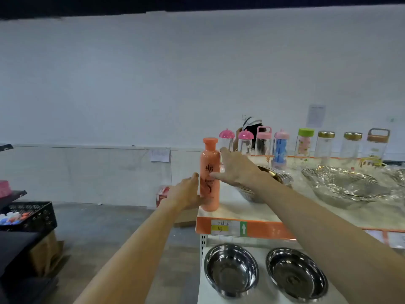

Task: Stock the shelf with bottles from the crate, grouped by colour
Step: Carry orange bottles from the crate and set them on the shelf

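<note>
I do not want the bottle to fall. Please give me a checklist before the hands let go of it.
1. Orange bottle upright on top shelf: ok.
2. Base fully on the shelf: cannot tell, it stands at the left corner.
3. Left hand steadies the lower body: ok.
4. Right hand touches the side with straight fingers: ok.
5. Cap on: ok.
6. Same-colour bottles beside it: not ok, none near.

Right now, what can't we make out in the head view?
- Left hand: fingers hidden behind the orange bottle, so the grip is unclear.
- Black crate: contents blurred and too small, cut by the left edge.
- Shelf label: handwriting too small to read.
- Glass bowl: wrapping glare blurs its outline.
</note>
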Available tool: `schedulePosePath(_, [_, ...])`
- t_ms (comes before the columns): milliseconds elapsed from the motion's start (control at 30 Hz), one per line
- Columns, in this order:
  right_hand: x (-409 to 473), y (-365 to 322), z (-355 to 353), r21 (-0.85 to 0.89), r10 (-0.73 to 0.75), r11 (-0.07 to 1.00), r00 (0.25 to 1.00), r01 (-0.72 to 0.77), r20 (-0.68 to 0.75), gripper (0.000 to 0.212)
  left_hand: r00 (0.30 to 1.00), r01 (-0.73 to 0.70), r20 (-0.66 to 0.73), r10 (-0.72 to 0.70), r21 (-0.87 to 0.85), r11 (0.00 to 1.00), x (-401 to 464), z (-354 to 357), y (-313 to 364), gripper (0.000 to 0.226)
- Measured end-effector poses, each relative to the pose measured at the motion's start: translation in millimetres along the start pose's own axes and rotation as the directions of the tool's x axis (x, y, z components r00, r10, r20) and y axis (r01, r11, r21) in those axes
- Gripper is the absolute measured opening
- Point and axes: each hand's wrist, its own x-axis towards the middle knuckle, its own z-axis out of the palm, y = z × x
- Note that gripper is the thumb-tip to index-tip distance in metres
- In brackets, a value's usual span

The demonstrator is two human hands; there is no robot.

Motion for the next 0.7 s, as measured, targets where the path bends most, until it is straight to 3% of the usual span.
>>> schedulePosePath(67, [9.9, 4.3, 4.5, 0.039, -0.002, 0.999, 1.0, 0.002, 0.004, 0.067, 1.0, 0.008, 0.008, -0.007, -0.096, 0.995, 9.4, 8.5, -1.2, 0.059])
schedulePosePath(167, [20.2, 10.8, 11.9, 0.149, 0.017, 0.989, 1.0, -0.019, 0.009, 0.061, 0.999, 0.025, 0.028, -0.018, -0.287, 0.958, 21.1, 17.2, -4.7, 0.078])
schedulePosePath(267, [27.0, 14.3, 13.2, 0.198, 0.018, 0.98, 1.0, -0.013, -0.022, 0.058, 0.999, 0.041, 0.025, -0.034, -0.373, 0.927, 30.1, 19.4, -5.5, 0.085])
schedulePosePath(500, [45.7, 11.6, 10.9, 0.23, -0.089, 0.969, 0.996, 0.089, -0.013, 0.066, 0.997, 0.03, -0.053, -0.049, -0.308, 0.951, 38.1, 13.4, -14.8, 0.074])
schedulePosePath(700, [76.6, -30.1, 3.3, 0.323, -0.204, 0.926, 0.979, 0.196, -0.01, 0.068, 0.985, 0.067, -0.135, -0.105, -0.259, 0.963, 21.7, -29.8, -42.4, 0.075])
